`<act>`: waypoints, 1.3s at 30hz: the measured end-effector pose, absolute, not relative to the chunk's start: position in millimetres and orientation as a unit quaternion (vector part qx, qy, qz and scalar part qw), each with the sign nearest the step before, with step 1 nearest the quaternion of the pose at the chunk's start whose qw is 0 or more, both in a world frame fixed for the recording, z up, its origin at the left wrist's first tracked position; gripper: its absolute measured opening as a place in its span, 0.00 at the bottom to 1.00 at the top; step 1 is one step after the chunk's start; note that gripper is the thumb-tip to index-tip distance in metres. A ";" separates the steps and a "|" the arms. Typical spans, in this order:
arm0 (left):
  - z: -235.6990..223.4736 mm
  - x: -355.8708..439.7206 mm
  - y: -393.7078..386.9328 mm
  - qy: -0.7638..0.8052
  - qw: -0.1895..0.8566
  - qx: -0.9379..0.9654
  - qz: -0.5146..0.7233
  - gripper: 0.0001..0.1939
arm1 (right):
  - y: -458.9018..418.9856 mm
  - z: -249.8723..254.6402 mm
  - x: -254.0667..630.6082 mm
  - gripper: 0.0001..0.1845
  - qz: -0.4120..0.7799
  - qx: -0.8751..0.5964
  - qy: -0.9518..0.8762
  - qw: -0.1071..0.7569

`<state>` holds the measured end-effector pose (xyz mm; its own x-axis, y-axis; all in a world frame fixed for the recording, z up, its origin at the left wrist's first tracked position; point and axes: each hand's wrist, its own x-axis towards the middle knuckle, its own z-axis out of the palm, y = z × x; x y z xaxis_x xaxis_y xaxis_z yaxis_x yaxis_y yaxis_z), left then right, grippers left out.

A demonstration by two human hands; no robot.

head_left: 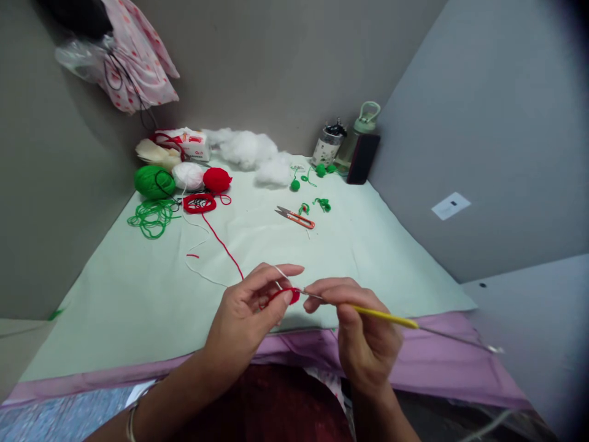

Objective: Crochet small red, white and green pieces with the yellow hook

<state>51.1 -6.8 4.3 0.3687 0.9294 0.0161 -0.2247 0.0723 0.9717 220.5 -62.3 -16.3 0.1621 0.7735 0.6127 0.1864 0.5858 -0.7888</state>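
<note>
My left hand [251, 310] pinches a small red crochet piece [288, 295] between thumb and fingers, with white yarn over the forefinger. My right hand [361, 325] grips a yellow-handled crochet hook [384, 316], whose metal tip is in the red piece. A red strand [223, 244] runs from the piece back across the pale green cloth [138, 307] to a red yarn tangle [199, 203].
Green [154, 182], white [188, 176] and red [216, 179] yarn balls lie far left, with loose green yarn [151, 218]. Orange snips [296, 217] lie mid-table. White stuffing [251, 150], small green pieces [322, 203], a jar [327, 146] and bottle [363, 132] stand at the back.
</note>
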 end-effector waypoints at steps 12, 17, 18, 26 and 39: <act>7.7 50.2 -8.0 0.330 0.717 0.451 0.417 0.15 | -60.9 -17.9 214.4 0.12 0.249 -0.395 -0.539 0.701; 7.6 50.0 -7.6 0.313 0.746 0.429 0.401 0.13 | -58.7 -16.6 217.2 0.12 0.362 -0.360 -0.500 0.700; 7.4 50.4 -7.9 0.313 0.748 0.426 0.402 0.12 | -59.1 -16.8 217.7 0.12 0.357 -0.362 -0.504 0.698; 6.7 51.6 -7.9 0.320 0.730 0.437 0.417 0.12 | -62.2 -18.6 216.4 0.12 0.292 -0.398 -0.521 0.696; 4.7 53.0 -9.7 0.364 0.602 0.534 0.470 0.12 | -67.4 -20.8 214.7 0.17 0.176 -0.413 -0.632 0.632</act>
